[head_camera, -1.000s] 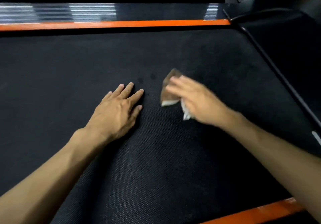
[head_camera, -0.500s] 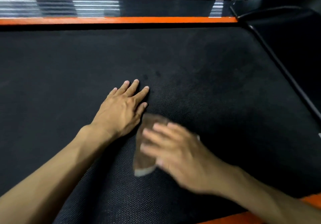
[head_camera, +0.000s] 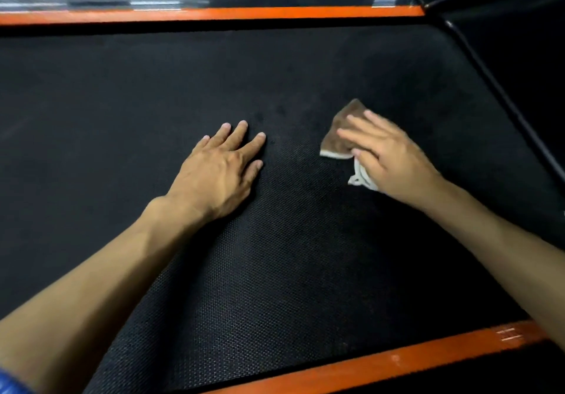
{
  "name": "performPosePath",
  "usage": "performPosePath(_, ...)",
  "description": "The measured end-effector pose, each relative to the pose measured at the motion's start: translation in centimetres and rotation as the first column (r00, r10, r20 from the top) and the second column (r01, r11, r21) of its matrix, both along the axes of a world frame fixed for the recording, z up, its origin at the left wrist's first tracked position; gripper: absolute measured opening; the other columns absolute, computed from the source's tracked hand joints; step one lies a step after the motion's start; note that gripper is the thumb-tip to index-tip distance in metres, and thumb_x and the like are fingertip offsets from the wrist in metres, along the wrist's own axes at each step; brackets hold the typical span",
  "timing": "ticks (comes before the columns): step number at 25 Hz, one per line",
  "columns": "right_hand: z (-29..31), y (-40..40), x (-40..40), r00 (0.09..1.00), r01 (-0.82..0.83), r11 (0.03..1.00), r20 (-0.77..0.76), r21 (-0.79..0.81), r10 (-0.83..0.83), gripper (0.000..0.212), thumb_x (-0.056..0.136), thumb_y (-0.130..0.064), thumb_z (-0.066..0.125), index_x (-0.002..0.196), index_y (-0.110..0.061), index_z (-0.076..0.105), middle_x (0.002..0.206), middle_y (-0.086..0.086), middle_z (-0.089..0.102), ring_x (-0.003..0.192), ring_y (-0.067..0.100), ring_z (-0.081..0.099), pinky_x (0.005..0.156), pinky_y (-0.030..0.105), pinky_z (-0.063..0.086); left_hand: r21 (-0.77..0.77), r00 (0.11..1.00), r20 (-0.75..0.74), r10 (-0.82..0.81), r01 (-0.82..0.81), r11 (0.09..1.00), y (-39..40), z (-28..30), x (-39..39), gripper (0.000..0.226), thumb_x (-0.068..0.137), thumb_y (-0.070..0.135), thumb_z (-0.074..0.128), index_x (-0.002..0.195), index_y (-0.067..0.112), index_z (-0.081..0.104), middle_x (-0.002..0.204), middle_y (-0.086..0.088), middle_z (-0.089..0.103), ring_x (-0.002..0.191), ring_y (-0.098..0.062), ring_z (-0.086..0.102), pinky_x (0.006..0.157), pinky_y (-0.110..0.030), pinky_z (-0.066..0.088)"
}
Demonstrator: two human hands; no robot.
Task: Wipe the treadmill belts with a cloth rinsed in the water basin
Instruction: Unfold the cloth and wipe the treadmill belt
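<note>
The black textured treadmill belt (head_camera: 275, 256) fills most of the view. My left hand (head_camera: 220, 170) lies flat on it near the middle, fingers straight and spread, holding nothing. To its right, my right hand (head_camera: 388, 155) presses a small brown cloth with a white edge (head_camera: 339, 136) against the belt with straight fingers. Part of the cloth pokes out ahead of the fingertips and a white corner shows under the palm. No water basin is in view.
An orange side rail (head_camera: 214, 12) runs along the far edge of the belt, with a glossy black strip behind it. Another orange rail (head_camera: 397, 360) borders the near edge. A black frame edge (head_camera: 501, 93) slants down the right side.
My right hand has swept the cloth from near my left wrist back out to the far right of the belt. My left hand has stayed flat in place.
</note>
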State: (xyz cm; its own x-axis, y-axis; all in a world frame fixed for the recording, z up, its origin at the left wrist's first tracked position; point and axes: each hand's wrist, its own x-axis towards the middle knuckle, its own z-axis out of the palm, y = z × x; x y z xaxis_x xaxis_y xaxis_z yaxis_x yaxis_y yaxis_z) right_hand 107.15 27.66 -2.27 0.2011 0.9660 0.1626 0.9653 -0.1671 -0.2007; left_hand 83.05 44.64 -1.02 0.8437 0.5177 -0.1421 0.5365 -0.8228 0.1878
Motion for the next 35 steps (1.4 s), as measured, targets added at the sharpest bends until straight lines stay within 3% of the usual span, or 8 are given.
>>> performPosePath(3, 0.0, 0.5, -1.9, 0.992, 0.108, 0.992, -0.075, 0.067, -0.103, 0.041, 0.096, -0.021, 0.043, 0.129, -0.005, 0.062, 0.139, 0.017, 0.056, 0.136, 0.036, 0.045, 0.115, 0.047, 0.029, 0.024, 1.0, 0.019, 0.004, -0.004, 1.0, -0.2, -0.2, 0.2, 0.056, 0.102, 0.043, 0.023, 0.155, 0.029, 0.015, 0.163, -0.005, 0.01, 0.15, -0.028, 0.008, 0.12, -0.046, 0.016)
performPosePath(7, 0.2, -2.2, -12.4, 0.952, -0.294, 0.953, -0.067, 0.073, 0.299, 0.037, 0.09, -0.023, 0.048, 0.118, -0.011, 0.07, 0.13, 0.013, 0.064, 0.122, 0.03, 0.059, 0.107, 0.04, 0.034, 0.028, 1.0, 0.023, 0.004, -0.005, 1.0, -0.2, -0.1, 0.3, 0.055, 0.102, 0.043, 0.026, 0.155, 0.03, 0.017, 0.163, -0.004, 0.011, 0.15, -0.027, 0.01, 0.12, -0.044, 0.018)
performPosePath(14, 0.0, -3.7, -15.5, 0.69, -0.723, 0.682, -0.084, -0.109, 0.719, 0.043, 0.093, -0.019, 0.055, 0.136, -0.022, 0.058, 0.153, 0.002, 0.043, 0.145, 0.02, 0.031, 0.122, 0.034, 0.017, -0.019, 1.0, 0.022, -0.009, 0.009, 1.0, 0.3, 0.6, 0.0, 0.055, 0.102, 0.046, 0.026, 0.155, 0.035, 0.016, 0.163, 0.003, 0.008, 0.151, -0.018, 0.007, 0.121, -0.037, 0.016)
performPosePath(18, 0.7, 1.4, -8.5, 0.911, -0.403, 0.914, 0.072, -0.042, 0.406, 0.06, 0.062, -0.01, 0.076, 0.121, -0.005, 0.067, 0.132, 0.018, 0.061, 0.124, 0.038, 0.057, 0.109, 0.041, 0.032, -0.085, 0.993, 0.087, 0.079, -0.071, 0.994, 1.7, 1.9, 0.2, 0.051, 0.097, 0.037, 0.048, 0.146, 0.039, 0.037, 0.158, 0.016, 0.026, 0.145, -0.012, 0.026, 0.11, -0.037, 0.033)
performPosePath(20, 0.5, 4.5, -2.5, 0.991, -0.107, 0.992, 0.085, 0.064, 0.101, 0.044, 0.076, -0.005, 0.065, 0.119, 0.001, 0.066, 0.128, 0.023, 0.062, 0.123, 0.044, 0.056, 0.109, 0.047, 0.036, -0.105, 0.984, 0.127, 0.126, -0.113, 0.988, 2.6, 2.5, 0.6, 0.047, 0.093, 0.032, 0.055, 0.14, 0.035, 0.048, 0.151, 0.014, 0.037, 0.138, -0.018, 0.036, 0.105, -0.041, 0.039)
performPosePath(25, -0.8, 8.4, 0.8, 0.927, 0.375, 0.926, -0.033, 0.045, -0.374, 0.037, 0.1, -0.019, 0.048, 0.134, -0.011, 0.058, 0.149, 0.013, 0.047, 0.14, 0.033, 0.038, 0.118, 0.042, 0.024, -0.059, 0.982, 0.069, 0.173, -0.169, 0.984, 2.4, 1.3, 0.1, 0.052, 0.096, 0.044, 0.047, 0.147, 0.038, 0.037, 0.16, 0.003, 0.023, 0.148, -0.026, 0.015, 0.12, -0.047, 0.017)
performPosePath(29, 0.2, 6.9, -8.0, 0.995, -0.097, 0.971, 0.005, 0.22, 0.098, 0.032, 0.085, -0.012, 0.055, 0.11, -0.001, 0.072, 0.12, 0.021, 0.067, 0.111, 0.037, 0.065, 0.099, 0.052, 0.05, -0.108, 0.977, 0.067, 0.204, -0.196, 0.975, 3.1, 1.1, -0.7, 0.059, 0.097, 0.048, 0.044, 0.152, 0.037, 0.025, 0.163, -0.002, 0.011, 0.15, -0.025, 0.006, 0.119, -0.037, 0.012)
performPosePath(35, -1.1, -1.3, -16.3, 0.757, -0.651, 0.756, 0.013, -0.071, 0.653, 0.04, 0.095, -0.02, 0.055, 0.135, -0.018, 0.059, 0.149, 0.003, 0.049, 0.14, 0.018, 0.04, 0.119, 0.035, 0.024, -0.058, 0.983, 0.031, 0.183, -0.181, 0.982, 3.6, 1.1, -1.1, 0.053, 0.1, 0.044, 0.036, 0.151, 0.045, 0.021, 0.163, 0.009, 0.011, 0.15, -0.016, 0.008, 0.114, -0.043, 0.028)
